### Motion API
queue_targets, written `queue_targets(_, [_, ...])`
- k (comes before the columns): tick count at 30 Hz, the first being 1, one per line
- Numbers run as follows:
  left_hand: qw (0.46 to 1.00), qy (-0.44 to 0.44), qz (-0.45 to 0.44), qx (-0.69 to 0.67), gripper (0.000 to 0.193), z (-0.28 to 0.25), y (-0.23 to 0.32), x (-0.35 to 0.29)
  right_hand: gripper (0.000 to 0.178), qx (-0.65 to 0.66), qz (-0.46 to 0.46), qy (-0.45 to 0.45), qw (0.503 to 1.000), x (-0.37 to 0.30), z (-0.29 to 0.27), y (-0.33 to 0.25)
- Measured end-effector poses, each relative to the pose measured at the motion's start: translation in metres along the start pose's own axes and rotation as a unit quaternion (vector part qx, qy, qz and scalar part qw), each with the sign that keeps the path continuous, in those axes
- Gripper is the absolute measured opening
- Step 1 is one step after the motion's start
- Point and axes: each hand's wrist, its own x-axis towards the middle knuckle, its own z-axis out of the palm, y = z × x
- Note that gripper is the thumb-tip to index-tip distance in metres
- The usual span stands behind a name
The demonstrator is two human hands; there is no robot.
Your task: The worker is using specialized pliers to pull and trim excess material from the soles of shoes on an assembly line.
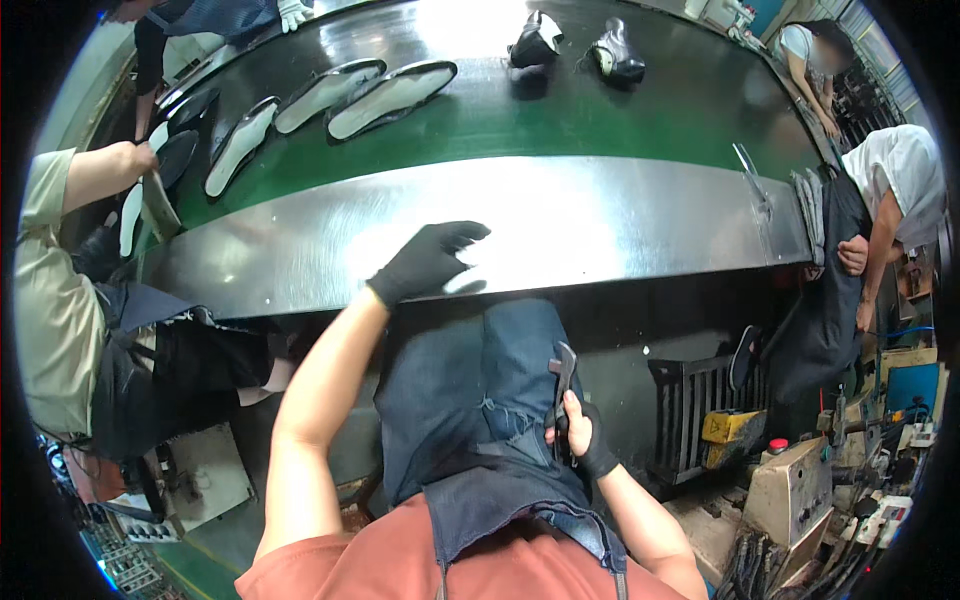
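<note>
My left hand (425, 263), in a black glove, hovers at or just over the near edge of the shiny metal ledge (300, 235). Its fingers and thumb are spread, with nothing between them. Down by my lap, my right hand (580, 430) is closed around a pair of lasting pincers (562, 385), the metal head pointing up and away from me. A black half-glove covers that palm and wrist, leaving the fingers bare. Blue jeans and a dark apron (500, 500) lie beneath both hands.
Several shoe uppers with pale insoles (395, 100) lie on the green belt (480, 130) beyond the ledge. Two black shoes (618, 52) stand farther back. Co-workers sit at left and right. A yellow pedal box (733, 428) and a machine (790, 490) stand at lower right.
</note>
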Motion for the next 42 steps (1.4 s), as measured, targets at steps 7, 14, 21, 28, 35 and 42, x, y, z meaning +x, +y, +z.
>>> queue_targets(7, [0.950, 0.243, -0.123, 0.153, 0.057, -0.179, -0.085, 0.076, 0.074, 0.015, 0.045, -0.012, 0.999, 0.013, 0.003, 0.003])
queue_targets(14, [0.932, 0.331, -0.135, 0.052, 0.083, -0.218, -0.153, 0.123, 0.074, 0.034, 0.102, 0.023, 0.994, 0.025, 0.020, -0.005])
queue_targets(21, [0.839, 0.271, -0.223, 0.415, 0.096, -0.159, -0.087, 0.116, 0.077, 0.034, 0.097, 0.025, 0.994, 0.023, 0.017, -0.011])
queue_targets(28, [0.910, 0.320, -0.160, 0.208, 0.083, -0.161, -0.110, 0.125, 0.080, -0.004, 0.116, 0.005, 0.993, 0.028, 0.021, -0.022])
queue_targets(35, [0.948, 0.252, -0.098, -0.169, 0.048, -0.137, -0.033, -0.020, 0.080, 0.092, 0.080, 0.076, 0.990, 0.021, 0.011, -0.006])
queue_targets(42, [0.971, 0.177, -0.014, -0.158, 0.058, -0.090, 0.011, -0.138, 0.081, 0.052, 0.085, 0.026, 0.995, 0.016, 0.016, -0.024])
